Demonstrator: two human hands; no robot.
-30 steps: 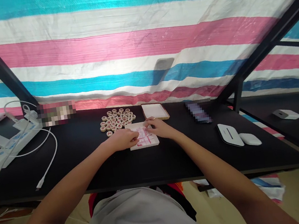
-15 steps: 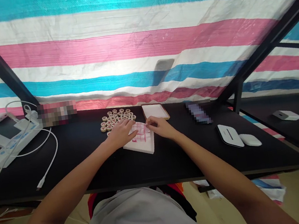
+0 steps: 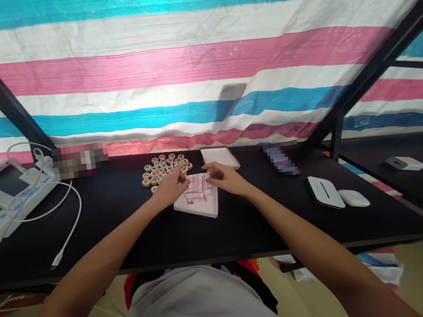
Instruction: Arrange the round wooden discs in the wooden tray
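A folded, thin, see-through sheet with red lines, like a chessboard sheet [image 3: 199,187], lies in a shallow white box [image 3: 195,211] on the desk. At the sheet's far left corner, my left hand [image 3: 172,187] is closed, thumb and fingertips pinched on its edge. My right hand [image 3: 225,178] pinches the far right edge between thumb and fingers. Just beyond my left hand sit several round Chinese chess pieces [image 3: 156,167] with dark and red characters, some hidden behind the hand. The white-lined box lid [image 3: 219,158] lies behind my right hand.
On the left are a white power strip [image 3: 20,205] and a loose white cable [image 3: 76,226]. A blurred phone-like item [image 3: 281,159], a white flat device [image 3: 325,192] and a rounded white case [image 3: 354,198] are to the right. A striped tarp [image 3: 182,67] hangs behind the desk [image 3: 129,245].
My left hand has drawn back slightly to the left, its fingers going from spread over the sheet to curled at its edge. My right hand has barely shifted.
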